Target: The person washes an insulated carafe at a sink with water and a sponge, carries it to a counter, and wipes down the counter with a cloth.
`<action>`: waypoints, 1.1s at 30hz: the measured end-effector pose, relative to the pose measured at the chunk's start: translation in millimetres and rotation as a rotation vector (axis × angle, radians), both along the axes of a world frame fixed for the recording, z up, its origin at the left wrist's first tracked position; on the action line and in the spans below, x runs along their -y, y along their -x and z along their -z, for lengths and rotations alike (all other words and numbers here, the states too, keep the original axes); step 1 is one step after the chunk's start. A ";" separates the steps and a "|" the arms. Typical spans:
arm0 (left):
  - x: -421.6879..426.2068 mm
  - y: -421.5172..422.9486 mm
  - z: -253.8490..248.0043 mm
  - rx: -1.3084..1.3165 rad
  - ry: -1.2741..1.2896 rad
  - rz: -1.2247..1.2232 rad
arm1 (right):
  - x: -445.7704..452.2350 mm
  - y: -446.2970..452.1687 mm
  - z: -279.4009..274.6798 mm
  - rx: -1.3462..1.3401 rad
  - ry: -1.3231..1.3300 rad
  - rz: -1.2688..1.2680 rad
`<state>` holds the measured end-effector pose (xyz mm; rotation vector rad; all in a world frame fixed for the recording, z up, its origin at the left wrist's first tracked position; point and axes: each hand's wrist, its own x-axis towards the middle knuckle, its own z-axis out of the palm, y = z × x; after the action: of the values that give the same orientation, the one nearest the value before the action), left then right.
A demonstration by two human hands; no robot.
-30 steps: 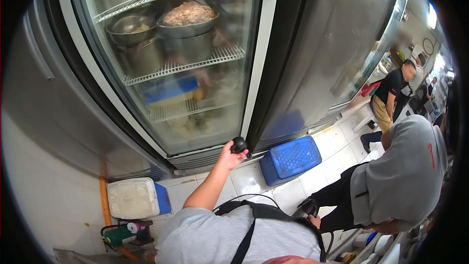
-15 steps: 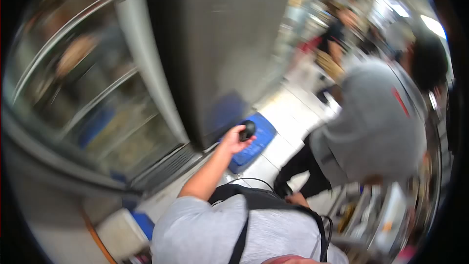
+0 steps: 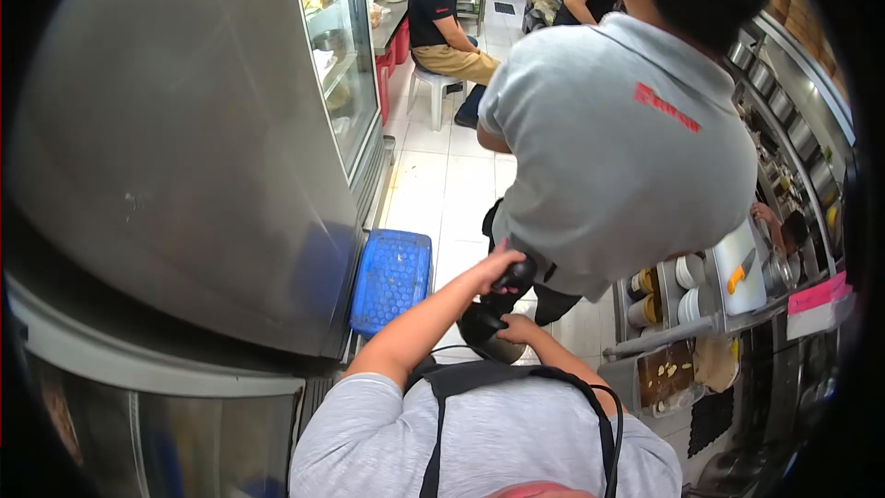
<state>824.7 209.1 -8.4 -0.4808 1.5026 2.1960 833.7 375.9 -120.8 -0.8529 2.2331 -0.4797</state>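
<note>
My left hand is closed around a black rounded object, whose kind I cannot make out. Just below it, my right hand grips the black handle of a dark container with a greyish lower part, held close in front of my body. That container is partly hidden, and its contents do not show. The two held things are near each other; whether they touch I cannot tell. A co-worker in a grey shirt stands directly ahead, turned away from me.
A blue plastic crate sits on the floor beside the steel fridge. At right, a counter bears a white cutting board with an orange-handled knife. Farther off, a person sits on a white stool and another stands.
My view has turned left down the aisle. My left hand, still on the black object, has swung from above the blue crate to beside my right hand, and the dark container has come into view.
</note>
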 end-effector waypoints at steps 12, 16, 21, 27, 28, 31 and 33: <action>15.6 64.0 -17.4 -0.047 0.053 0.525 | 88.2 77.3 39.6 -0.466 0.145 -0.199; 15.8 86.2 -16.4 -0.098 -0.036 0.609 | 79.4 113.2 39.2 -0.481 0.022 -0.196; 3.0 113.6 -8.4 -0.008 -0.070 0.619 | 49.1 155.4 37.9 -0.302 -0.087 -0.057; -15.8 145.9 10.8 -0.031 -0.047 0.613 | 23.0 197.9 45.8 -0.172 -0.136 0.108; -11.9 149.2 14.0 -0.028 -0.041 0.615 | 22.1 203.8 44.4 -0.156 -0.139 0.143; 6.9 162.8 15.0 -0.071 -0.038 0.614 | 18.5 232.7 40.7 -0.107 -0.123 0.268; 22.5 179.9 19.8 -0.093 -0.079 0.583 | 19.3 250.0 52.3 -0.073 -0.113 0.346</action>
<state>644.8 186.6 -28.2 0.0865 1.3738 1.8190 583.7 356.6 -173.1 -0.4321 2.4611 -0.4813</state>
